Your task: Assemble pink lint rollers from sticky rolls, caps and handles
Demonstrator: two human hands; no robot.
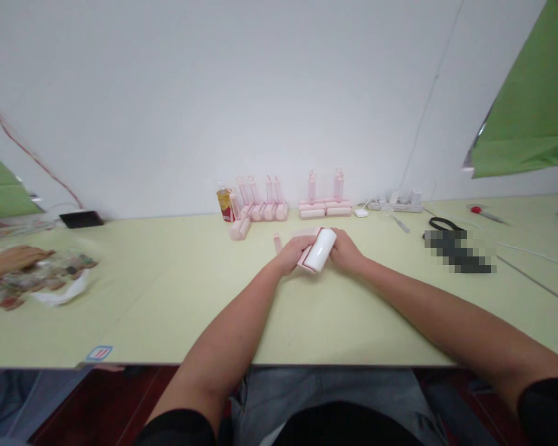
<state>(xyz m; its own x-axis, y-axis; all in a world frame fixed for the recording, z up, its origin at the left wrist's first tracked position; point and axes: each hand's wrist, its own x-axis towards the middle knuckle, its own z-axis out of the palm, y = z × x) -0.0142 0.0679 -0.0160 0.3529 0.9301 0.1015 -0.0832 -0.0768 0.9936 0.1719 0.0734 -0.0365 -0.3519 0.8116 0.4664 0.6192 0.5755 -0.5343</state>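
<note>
Both of my hands meet at the middle of the pale green table. Between them lies a white roll in a pink lint-roller frame. My left hand is curled round its left end, fingers closed on the pink frame. Closed on the right end of the white roll is my right hand. A small pink piece lies just left of my left hand.
Several pink lint rollers and two more stand by the wall, beside a small yellow bottle. A power strip, scissors and cables lie at right. At far left another person's hand rests on a bag of small items.
</note>
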